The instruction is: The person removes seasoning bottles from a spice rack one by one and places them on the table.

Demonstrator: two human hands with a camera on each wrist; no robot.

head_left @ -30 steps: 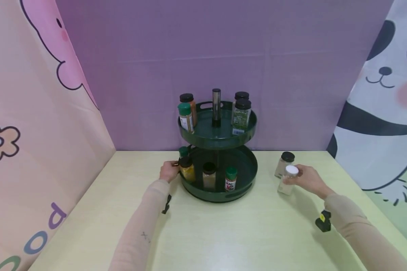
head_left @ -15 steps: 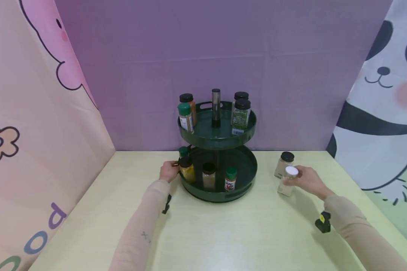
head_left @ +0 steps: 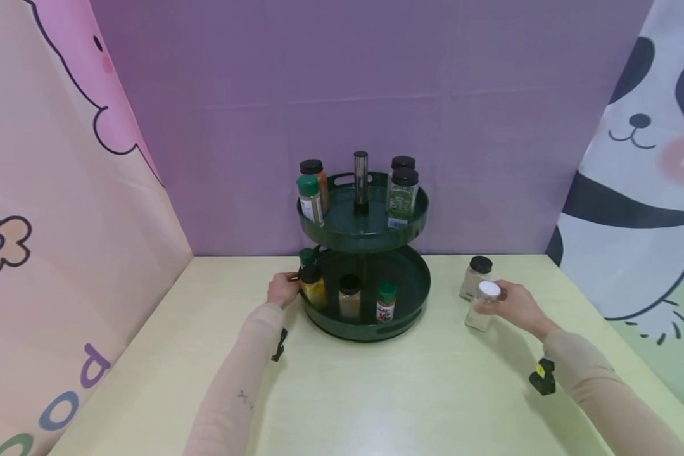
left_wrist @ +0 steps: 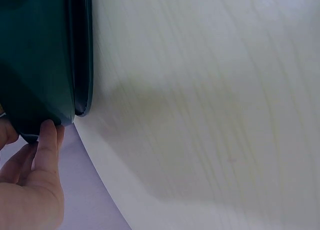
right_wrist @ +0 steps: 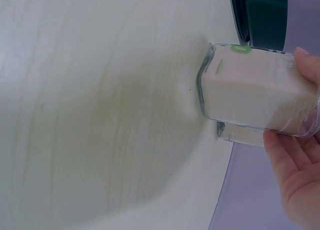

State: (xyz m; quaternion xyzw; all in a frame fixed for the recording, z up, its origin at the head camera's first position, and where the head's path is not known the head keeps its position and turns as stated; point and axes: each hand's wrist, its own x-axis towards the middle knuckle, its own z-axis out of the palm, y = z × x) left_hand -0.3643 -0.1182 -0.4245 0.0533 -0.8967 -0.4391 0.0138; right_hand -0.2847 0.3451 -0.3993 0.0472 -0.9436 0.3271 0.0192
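Observation:
My right hand (head_left: 519,306) pinches a clear spice jar with a white lid (head_left: 479,314) between thumb and fingers, upright at the right. Pale powder fills that jar (right_wrist: 250,87) in the right wrist view. Just behind it stands a black-lidded jar (head_left: 474,280) of similar powder. At the left, my left hand (head_left: 282,290) holds the rim of a dark green two-tier spice rack (head_left: 342,330). The left wrist view shows fingers (left_wrist: 47,145) against the outside of the rack's wall (left_wrist: 45,65), with the thumb on the other side of the rim.
On the lower tier are a yellow jar (head_left: 315,294), a brown jar (head_left: 350,305), and green-capped bottles including a red-labelled one (head_left: 386,310). Several more jars, one with green herbs (head_left: 401,201), sit on the upper tier around a centre post (head_left: 361,183). A purple backdrop (head_left: 262,145) closes the table's rear.
The head view has shifted very slightly. Both hands, the white-lidded jar and the rack stay where they were.

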